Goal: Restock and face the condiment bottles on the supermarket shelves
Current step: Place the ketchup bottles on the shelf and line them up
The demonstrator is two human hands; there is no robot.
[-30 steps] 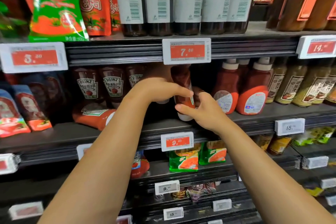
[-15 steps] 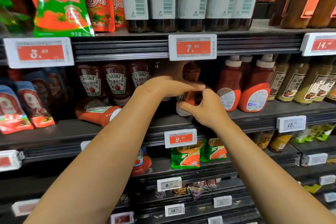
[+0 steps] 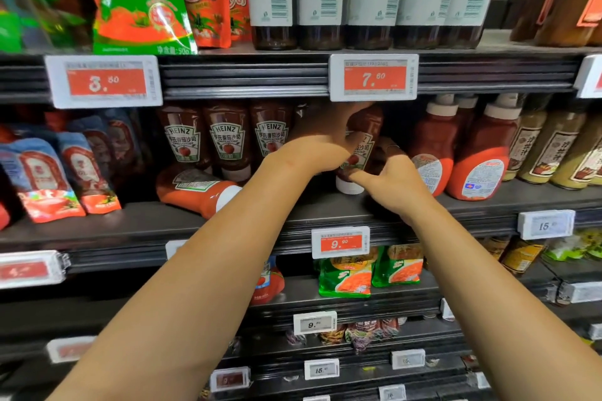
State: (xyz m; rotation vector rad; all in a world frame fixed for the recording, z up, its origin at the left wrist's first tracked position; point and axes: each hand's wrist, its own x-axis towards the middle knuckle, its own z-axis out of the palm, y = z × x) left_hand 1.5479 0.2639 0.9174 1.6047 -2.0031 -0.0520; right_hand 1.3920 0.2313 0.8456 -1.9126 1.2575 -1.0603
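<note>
Ketchup bottle (image 3: 361,143): cap-down, between my hands on the middle shelf (image 3: 488,202). Left hand (image 3: 321,146) closed around its body; right hand (image 3: 389,181) pinching near the cap. Step: facing. Next, likely: label square, aligned with row left of my hands.

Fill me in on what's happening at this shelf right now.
A person is facing ketchup bottles on the dark middle shelf. Both hands grip one upside-down red Heinz ketchup bottle with a white cap: the left hand around its body, the right hand near the cap end. Three matching bottles stand to its left, and another red ketchup bottle lies toppled on its side in front of them, not yet righted.
</note>
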